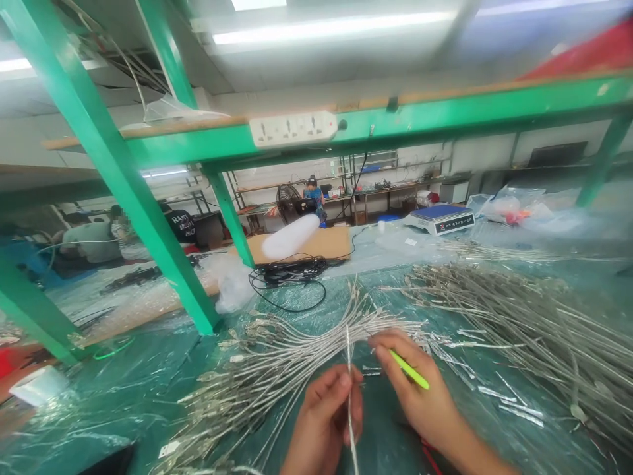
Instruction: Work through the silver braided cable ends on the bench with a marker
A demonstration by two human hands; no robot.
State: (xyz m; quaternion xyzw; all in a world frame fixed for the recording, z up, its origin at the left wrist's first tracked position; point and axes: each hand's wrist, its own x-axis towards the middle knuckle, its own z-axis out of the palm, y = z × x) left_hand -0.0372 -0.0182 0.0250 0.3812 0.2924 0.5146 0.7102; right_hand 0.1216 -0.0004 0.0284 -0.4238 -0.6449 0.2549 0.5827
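My left hand (327,404), at the lower middle, pinches a thin silver-grey cable (349,353) between thumb and fingers. The cable stands nearly upright, its tip pointing away from me. Just to the right, my right hand (425,379) is closed around a slim neon-yellow tool (409,369); its working tip is hidden, so its kind is unclear. The right fingertips are close to the cable, apart from it as far as I can see. Behind and left of both hands lies a fanned bundle of similar cables (277,366) with connector ends.
More grey cables (534,330) are heaped at right, with foil-like scraps (519,412) nearby. Beyond are coiled black cable (291,269), cardboard (336,244) and a scale (440,218). A green post (148,224) rises at left; a power strip (294,128) hangs on the crossbeam. People sit farther back.
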